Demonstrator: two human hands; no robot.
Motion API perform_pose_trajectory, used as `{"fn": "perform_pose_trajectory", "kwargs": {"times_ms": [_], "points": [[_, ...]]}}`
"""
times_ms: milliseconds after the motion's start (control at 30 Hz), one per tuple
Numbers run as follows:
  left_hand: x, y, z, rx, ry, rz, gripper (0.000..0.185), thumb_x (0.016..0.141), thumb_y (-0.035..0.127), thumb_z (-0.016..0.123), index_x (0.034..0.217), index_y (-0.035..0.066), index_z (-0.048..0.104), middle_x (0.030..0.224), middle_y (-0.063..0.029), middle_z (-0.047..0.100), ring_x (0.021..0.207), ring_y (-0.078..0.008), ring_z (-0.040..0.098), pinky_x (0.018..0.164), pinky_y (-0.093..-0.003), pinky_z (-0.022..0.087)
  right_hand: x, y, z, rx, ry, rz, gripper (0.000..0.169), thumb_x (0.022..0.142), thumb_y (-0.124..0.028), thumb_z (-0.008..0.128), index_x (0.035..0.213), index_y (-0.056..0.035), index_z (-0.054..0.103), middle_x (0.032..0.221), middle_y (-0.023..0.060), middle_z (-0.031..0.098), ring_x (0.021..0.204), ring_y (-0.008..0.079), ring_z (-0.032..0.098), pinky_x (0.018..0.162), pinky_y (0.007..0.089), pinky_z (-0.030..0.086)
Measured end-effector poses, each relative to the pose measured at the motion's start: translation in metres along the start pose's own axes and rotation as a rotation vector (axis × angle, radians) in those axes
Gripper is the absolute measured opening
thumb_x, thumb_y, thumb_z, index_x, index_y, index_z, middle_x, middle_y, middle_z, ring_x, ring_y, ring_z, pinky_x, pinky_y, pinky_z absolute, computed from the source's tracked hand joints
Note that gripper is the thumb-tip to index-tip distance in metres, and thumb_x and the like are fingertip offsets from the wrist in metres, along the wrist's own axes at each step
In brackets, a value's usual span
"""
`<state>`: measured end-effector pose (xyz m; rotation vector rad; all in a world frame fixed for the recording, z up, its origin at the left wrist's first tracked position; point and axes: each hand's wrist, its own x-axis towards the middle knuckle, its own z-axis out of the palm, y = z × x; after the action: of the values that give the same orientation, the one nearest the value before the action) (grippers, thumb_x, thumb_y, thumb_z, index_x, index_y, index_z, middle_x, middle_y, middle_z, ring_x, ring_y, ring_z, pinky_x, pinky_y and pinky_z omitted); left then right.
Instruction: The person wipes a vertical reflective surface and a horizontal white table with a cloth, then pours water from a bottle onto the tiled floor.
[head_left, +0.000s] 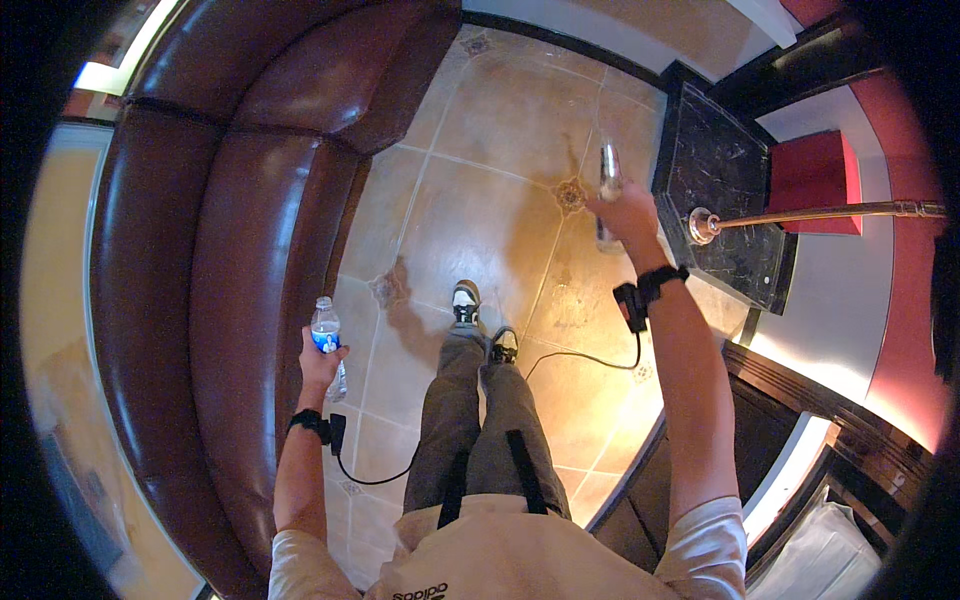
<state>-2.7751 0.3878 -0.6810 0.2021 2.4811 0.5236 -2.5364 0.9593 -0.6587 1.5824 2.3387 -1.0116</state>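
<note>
My left hand (320, 363) is wrapped around a clear plastic bottle (327, 327) with a blue label, held upright beside the front edge of the brown leather sofa. Whether a cap sits on the bottle's neck is too small to tell. My right hand (628, 214) is stretched out ahead over the tiled floor and grips a shiny, long bottle-like object (610, 161). Motion blur hides its details, and my fingers cover its middle. A black strap with a small device (630, 307) and a cable sits on my right wrist, and a similar strap (309, 425) is on my left.
A brown leather sofa (247, 225) curves along the left. On the right, a black marble-patterned tabletop (709, 157) carries a copper-coloured pole with a round base (703, 225). Beige floor tiles (480, 210) lie between them. A translucent plastic bag (821, 551) shows at lower right.
</note>
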Motion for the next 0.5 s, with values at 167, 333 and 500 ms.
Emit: {"fn": "perform_pose_trajectory", "kwargs": {"times_ms": [167,333,500], "points": [[0.011,0.016,0.014,-0.003,-0.018,0.069,0.064,0.072,0.020,0.088,0.118,0.011,0.045,0.101,-0.0160,0.071,0.094,-0.0337,0.071,0.082,-0.0452,0.056,-0.052,0.118,0.049,-0.064,0.108,-0.082,0.066,0.071,-0.046,0.086,0.111,0.0000,0.061,0.095,0.0229,0.073,0.087,0.0386,0.073,0.076,0.0466,0.058],[0.015,0.088,0.021,-0.004,-0.054,0.167,0.064,0.073,0.022,0.088,0.119,0.009,0.045,0.104,-0.0218,0.071,0.100,-0.0410,0.071,0.083,-0.0475,0.055,-0.164,0.171,0.045,0.174,0.163,0.089,0.057,0.072,-0.032,0.090,0.111,-0.0018,0.061,0.094,0.0192,0.074,0.089,0.0342,0.074,0.079,0.0420,0.059],[0.045,0.061,0.027,0.076,-0.053,0.173,0.065,0.073,0.022,0.088,0.119,0.009,0.045,0.103,-0.0226,0.072,0.101,-0.0451,0.069,0.081,-0.0490,0.055,-0.262,0.242,0.026,0.135,0.108,0.440,0.059,0.069,-0.032,0.091,0.112,-0.0028,0.063,0.091,0.0150,0.075,0.084,0.0283,0.075,0.077,0.0411,0.060]]}}
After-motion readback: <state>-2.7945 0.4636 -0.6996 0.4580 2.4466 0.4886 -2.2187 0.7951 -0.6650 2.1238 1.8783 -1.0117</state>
